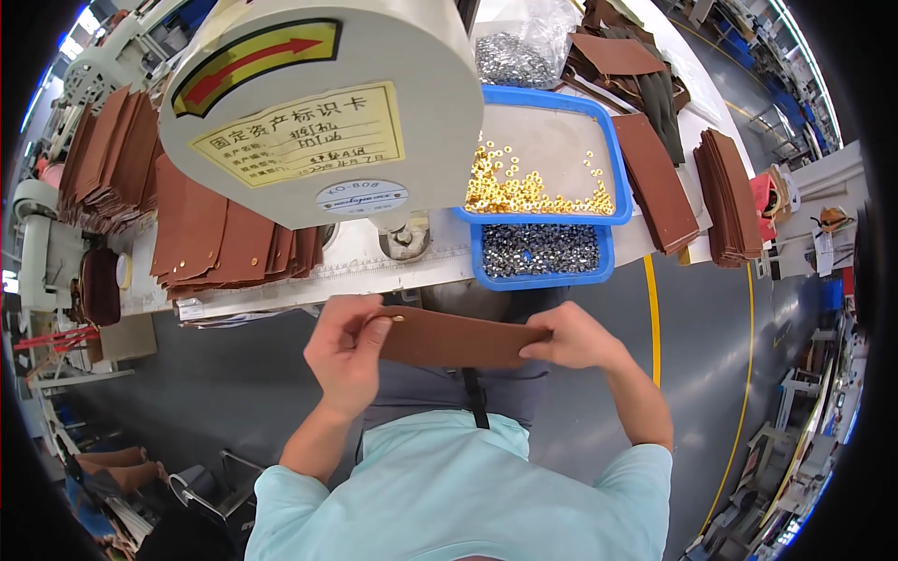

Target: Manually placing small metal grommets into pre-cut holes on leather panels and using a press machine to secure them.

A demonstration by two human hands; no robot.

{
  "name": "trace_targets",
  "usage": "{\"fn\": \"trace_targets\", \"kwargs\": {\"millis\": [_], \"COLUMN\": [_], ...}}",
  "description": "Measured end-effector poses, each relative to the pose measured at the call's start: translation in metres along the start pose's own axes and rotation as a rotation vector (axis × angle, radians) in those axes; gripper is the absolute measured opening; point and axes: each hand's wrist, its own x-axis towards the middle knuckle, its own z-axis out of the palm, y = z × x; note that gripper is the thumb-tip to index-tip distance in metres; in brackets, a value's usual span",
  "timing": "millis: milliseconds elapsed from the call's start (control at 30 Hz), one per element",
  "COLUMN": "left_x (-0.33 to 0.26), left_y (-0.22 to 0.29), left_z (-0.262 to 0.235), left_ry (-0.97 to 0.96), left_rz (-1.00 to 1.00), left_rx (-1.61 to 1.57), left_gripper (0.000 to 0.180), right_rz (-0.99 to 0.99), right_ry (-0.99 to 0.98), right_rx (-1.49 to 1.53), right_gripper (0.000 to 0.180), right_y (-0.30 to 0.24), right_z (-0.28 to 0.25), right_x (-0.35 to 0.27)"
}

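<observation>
A brown leather piece (458,338) is stretched level between my two hands, just off the front edge of the table. My left hand (348,351) pinches its left end, close to a small gold eyelet (398,319) set near that corner. At the other end, my right hand (566,338) grips the leather between thumb and fingers. Ahead stands a cream riveting machine (318,178) with a red arrow on its housing. Beside it, a blue tray (619,168) holds many loose gold washers (505,187). A smaller blue tray (608,266) in front contains dark metal eyelets or rivets (538,251).
Stacked brown leather pieces (210,238) lie left of the machine, with another stack (117,154) farther left. More leather stacks (655,182), (725,196) sit at the right. A clear bag of metal parts (514,56) rests behind the trays. Yellow lines (653,318) mark the grey floor.
</observation>
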Motion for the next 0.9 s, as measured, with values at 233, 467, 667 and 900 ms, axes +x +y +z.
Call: {"fn": "trace_targets", "kwargs": {"millis": [233, 467, 667, 900], "left_x": [0.024, 0.037, 0.018, 0.009], "left_y": [0.006, 0.023, 0.012, 0.011], "left_z": [-0.041, -0.028, 0.009, 0.032], "left_ry": [-0.446, -1.103, -0.797, -0.515], "left_rz": [-0.389, -0.353, -0.433, -0.436], "left_rx": [-0.131, 0.315, 0.051, -0.103], "left_gripper": [0.057, 0.05, 0.042, 0.029], "right_rz": [-0.039, -0.375, -0.329, -0.054], "right_ry": [0.112, 0.195, 0.104, 0.67], "right_rx": [0.338, 0.17, 0.025, -0.081], "right_gripper": [0.016, 0.021, 0.022, 0.023], "right_y": [-0.003, -0.052, -0.074, 0.005], "right_z": [-0.032, -0.041, -0.036, -0.099], "right_x": [-0.017, 0.004, 0.029, 0.085]}}
